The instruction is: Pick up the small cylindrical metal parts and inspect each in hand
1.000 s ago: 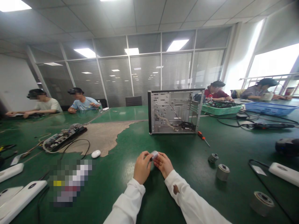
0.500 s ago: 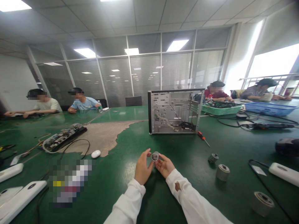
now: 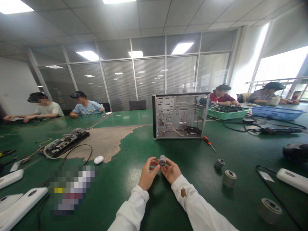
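Note:
A small grey cylindrical motor [image 3: 162,160] is held up between my two hands above the green table, one round end with its inner parts facing me. My right hand [image 3: 172,171] grips it from the right, fingers bent against its side. On the left, the thumb and fingertips of my left hand [image 3: 148,175] close against its other side. Standing to the right on the table are a small motor [image 3: 219,164], a larger motor [image 3: 229,178] and another large motor [image 3: 269,210]. Beyond my hands stands an opened computer case [image 3: 179,117].
An orange-handled screwdriver [image 3: 209,143] lies beside the case. A green basket [image 3: 228,114] and a blue basket [image 3: 278,112] sit at the back right. Left are a white mouse [image 3: 98,159], a circuit assembly [image 3: 66,143] and white devices [image 3: 26,205]. Several people sit around the table [image 3: 120,183].
The motor has turned in my fingers, its open end now tipped lower, and shifted slightly right. My left fingers have shifted their hold.

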`<action>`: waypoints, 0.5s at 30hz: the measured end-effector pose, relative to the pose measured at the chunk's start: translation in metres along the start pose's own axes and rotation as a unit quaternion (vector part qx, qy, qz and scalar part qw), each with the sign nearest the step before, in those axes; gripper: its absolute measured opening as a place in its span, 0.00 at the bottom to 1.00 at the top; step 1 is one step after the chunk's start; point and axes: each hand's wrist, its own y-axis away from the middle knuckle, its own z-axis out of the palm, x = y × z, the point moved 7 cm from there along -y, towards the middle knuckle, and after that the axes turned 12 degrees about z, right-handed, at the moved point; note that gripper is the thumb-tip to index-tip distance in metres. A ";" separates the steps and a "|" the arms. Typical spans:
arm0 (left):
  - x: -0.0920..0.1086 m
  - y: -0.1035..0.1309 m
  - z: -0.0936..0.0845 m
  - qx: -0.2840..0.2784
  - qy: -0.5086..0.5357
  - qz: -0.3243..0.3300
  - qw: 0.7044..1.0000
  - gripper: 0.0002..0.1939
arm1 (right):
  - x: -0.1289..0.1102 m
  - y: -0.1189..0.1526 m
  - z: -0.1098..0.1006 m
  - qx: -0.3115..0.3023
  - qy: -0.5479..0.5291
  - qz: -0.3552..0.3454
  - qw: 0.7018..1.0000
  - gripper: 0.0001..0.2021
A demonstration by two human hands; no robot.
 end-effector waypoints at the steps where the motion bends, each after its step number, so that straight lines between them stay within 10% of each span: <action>1: -0.001 0.000 0.000 0.001 0.005 -0.006 1.000 0.17 | 0.000 0.002 0.003 -0.010 0.010 -0.008 1.000 0.08; 15: 0.002 -0.003 -0.010 0.010 -0.026 0.015 1.000 0.16 | -0.009 0.023 0.034 -0.058 0.258 -0.150 0.953 0.16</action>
